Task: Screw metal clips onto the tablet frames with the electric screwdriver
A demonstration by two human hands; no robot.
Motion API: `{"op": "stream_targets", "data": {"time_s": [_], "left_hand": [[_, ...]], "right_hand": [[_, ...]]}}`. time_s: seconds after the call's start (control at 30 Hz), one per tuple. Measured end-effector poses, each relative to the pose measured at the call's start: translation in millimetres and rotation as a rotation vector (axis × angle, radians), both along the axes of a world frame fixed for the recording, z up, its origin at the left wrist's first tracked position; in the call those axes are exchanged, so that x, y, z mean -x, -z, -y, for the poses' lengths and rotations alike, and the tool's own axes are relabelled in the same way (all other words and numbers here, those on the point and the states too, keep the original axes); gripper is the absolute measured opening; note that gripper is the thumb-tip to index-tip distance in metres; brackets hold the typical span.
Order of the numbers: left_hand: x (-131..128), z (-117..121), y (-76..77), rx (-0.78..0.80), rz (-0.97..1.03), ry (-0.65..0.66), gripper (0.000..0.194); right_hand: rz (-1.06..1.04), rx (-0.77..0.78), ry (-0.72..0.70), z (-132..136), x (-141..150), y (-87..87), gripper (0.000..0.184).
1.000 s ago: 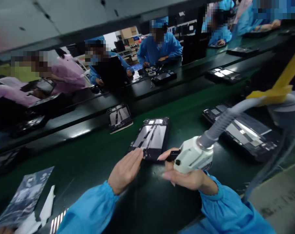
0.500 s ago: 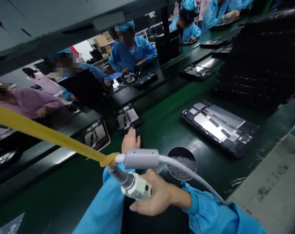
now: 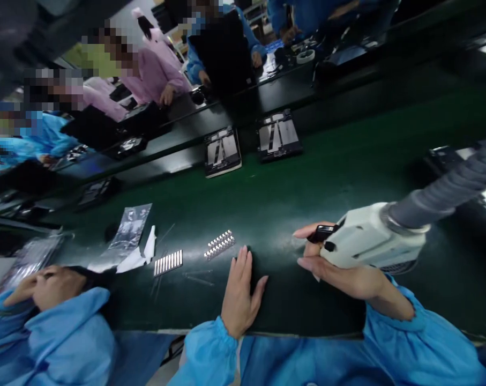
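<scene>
Head view: two own hands, one gun-shaped tool (image 3: pixel 371 236), pale with a black front part. Right hand (image 3: pixel 339 271) is wrapped around it, above the bench at right; whether the tool touches the surface, cannot tell. Left hand (image 3: pixel 238 300) is flat, palm down, fingers extended, gripping nothing.

Two opened tablets near the far side: first tablet (image 3: pixel 222 151), second tablet (image 3: pixel 279 136) just right of it, apart. A third, dark device (image 3: pixel 97 192) lies farther left. Two sets of small silver pieces: double-row strip (image 3: pixel 219 245) just beside the left fingertips, striped card (image 3: pixel 168 263) further left. One clear plastic bag (image 3: pixel 132 228), white paper scraps (image 3: pixel 149 245) at its edge.

Surface: dark green bench (image 3: pixel 331 187), glossy, with light glare. Across it, a row of co-workers in blue and pink smocks, one pink smock (image 3: pixel 156 72) clear; white ring (image 3: pixel 306 57) on their side. Neighbor in blue sleeve (image 3: pixel 69 332) sits at left, hand (image 3: pixel 58 287) bent.

In the way: grey ribbed hose (image 3: pixel 447 187) covers part of a device at the right edge; black panel (image 3: pixel 222 53) blocks a co-worker's torso. Top left is dark, blurred.
</scene>
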State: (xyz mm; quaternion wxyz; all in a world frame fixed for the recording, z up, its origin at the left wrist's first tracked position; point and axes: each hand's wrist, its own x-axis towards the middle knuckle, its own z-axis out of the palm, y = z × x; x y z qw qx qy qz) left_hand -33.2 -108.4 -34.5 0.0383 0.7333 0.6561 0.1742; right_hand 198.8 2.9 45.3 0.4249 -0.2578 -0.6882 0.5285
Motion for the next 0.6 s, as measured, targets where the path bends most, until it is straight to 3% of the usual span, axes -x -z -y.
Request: {"op": "stream_targets", "data": {"time_s": [0.2, 0.3, 0.37, 0.47, 0.6], "left_hand": [[68, 36, 3.4, -0.042, -0.128, -0.094, 0.067], [97, 26, -9.3, -0.135, -0.199, -0.064, 0.066], [110, -2, -22.8, -0.233, -0.232, -0.013, 0.066], [124, -72, -40.9, -0.309, -0.312, 0.049, 0.060], [137, -175, -55.5, -0.153, -0.440, 0.022, 0.052]], "right_hand": [[-0.043, 0.112, -0.016, 2, 10, -2.4, 0.030], [-0.045, 0.242, -0.013, 1, 20, -2.8, 0.028], [-0.038, 0.285, -0.006, -2, 28, 0.5, 0.027], [-0.034, 0.252, 0.055, -7, 40, 10.7, 0.017], [-0.017, 0.196, 0.128, -13, 52, 24.6, 0.016]]}}
